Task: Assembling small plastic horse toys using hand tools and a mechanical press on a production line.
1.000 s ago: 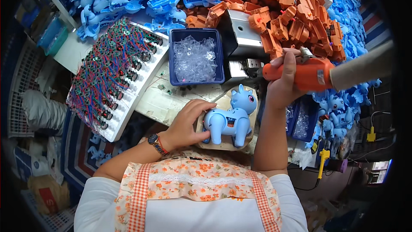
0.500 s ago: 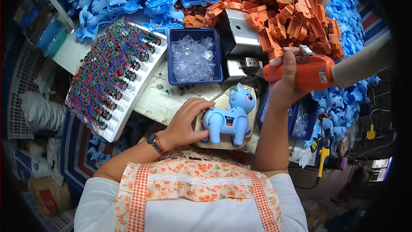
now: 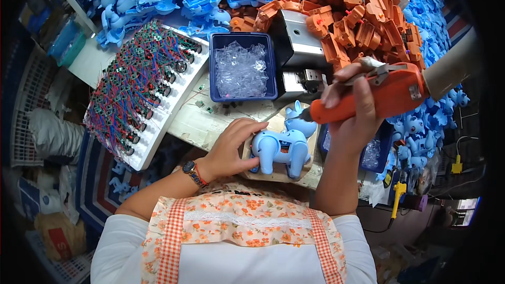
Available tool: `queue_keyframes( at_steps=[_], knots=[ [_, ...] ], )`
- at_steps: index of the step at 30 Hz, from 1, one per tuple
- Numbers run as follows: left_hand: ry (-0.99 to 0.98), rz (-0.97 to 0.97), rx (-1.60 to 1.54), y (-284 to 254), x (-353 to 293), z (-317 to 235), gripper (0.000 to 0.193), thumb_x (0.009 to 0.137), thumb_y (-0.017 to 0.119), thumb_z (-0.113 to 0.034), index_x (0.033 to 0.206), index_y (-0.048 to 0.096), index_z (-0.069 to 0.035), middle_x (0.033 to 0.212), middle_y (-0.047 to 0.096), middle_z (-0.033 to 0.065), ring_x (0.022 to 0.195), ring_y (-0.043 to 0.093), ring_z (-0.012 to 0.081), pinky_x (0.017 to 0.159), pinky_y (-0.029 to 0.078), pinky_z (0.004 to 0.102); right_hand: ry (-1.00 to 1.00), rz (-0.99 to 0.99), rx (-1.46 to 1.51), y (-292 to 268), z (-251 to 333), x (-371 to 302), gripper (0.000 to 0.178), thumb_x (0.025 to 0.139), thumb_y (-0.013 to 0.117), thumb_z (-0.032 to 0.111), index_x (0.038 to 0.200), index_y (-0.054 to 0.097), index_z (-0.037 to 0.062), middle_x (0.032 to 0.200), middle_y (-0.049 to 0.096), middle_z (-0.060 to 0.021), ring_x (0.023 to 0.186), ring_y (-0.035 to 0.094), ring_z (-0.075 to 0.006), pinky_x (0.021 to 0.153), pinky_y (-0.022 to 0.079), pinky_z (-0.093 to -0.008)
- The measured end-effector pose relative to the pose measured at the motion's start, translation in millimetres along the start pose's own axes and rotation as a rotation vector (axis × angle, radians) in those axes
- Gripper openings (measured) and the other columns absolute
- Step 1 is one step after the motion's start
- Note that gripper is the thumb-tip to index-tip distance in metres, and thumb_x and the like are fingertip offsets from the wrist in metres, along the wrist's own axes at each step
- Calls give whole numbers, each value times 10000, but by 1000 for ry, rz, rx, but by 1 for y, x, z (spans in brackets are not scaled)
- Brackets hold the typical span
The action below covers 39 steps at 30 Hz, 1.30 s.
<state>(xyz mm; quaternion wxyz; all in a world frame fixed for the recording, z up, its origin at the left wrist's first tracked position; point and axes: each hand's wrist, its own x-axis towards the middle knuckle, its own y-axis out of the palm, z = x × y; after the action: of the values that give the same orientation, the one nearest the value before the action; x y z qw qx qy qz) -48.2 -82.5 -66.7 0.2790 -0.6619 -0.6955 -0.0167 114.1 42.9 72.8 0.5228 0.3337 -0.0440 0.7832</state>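
A light-blue plastic toy pony [image 3: 281,150] lies on its side on a pale wooden block [image 3: 247,176], with a gap in its belly showing orange inside. My left hand [image 3: 231,147] grips its rear end between thumb and fingers. My right hand [image 3: 357,100] is wrapped round an orange electric screwdriver [image 3: 389,93]. The screwdriver's dark tip points left and down, over the pony's head, partly hiding the head. Whether the bit touches the toy, I cannot tell.
A blue bin [image 3: 243,94] of clear plastic pieces stands beyond the pony, beside a metal screw feeder [image 3: 302,85]. On the left, a white foam tray [image 3: 152,150] carries wired circuit boards. Orange housings [image 3: 347,26] and blue toy shells [image 3: 158,0] are heaped at the back.
My right hand has brought the screwdriver from the metal feeder left and down to above the pony's head. My left hand keeps its grip on the toy.
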Motion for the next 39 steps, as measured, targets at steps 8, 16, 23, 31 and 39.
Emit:
queue_keyframes(
  at_steps=[8,16,23,31,39],
  knots=[
    [23,0,3,0,0,0,659,667,746,-147,1289,552,-54,1156,564,146,1104,525,316,976,427,401,139,239,66,28,-15,-17,304,923,580,43,1207,490,-21,980,632,-169,583,601,-145,550,526,-285],
    [41,14,15,-2,1,-1,610,670,753,-140,1246,569,-59,1137,554,125,1105,517,306,963,426,391,257,192,-93,41,-22,-33,283,869,654,37,1115,523,-9,832,606,-89,608,595,-119,544,499,-246],
    [45,19,30,0,-1,2,617,672,743,-141,1259,570,-66,1137,553,122,1102,518,305,965,428,387,213,235,-52,38,-23,-28,182,860,660,71,992,566,-13,806,596,-63,586,589,-113,537,497,-247],
    [-87,177,-189,-18,-1,-6,695,689,770,-180,1336,540,-72,1269,483,143,1192,489,287,1026,389,368,-95,-193,-258,-7,-23,34,97,869,635,40,930,573,-2,780,633,-89,541,582,-121,514,496,-247],
    [-169,171,-59,-8,6,-23,827,632,896,-383,1317,547,-75,1230,476,131,1197,476,267,1021,385,361,-81,-205,-228,-22,-31,28,114,861,653,37,937,572,13,761,634,-76,541,583,-128,519,485,-258]
  ],
)
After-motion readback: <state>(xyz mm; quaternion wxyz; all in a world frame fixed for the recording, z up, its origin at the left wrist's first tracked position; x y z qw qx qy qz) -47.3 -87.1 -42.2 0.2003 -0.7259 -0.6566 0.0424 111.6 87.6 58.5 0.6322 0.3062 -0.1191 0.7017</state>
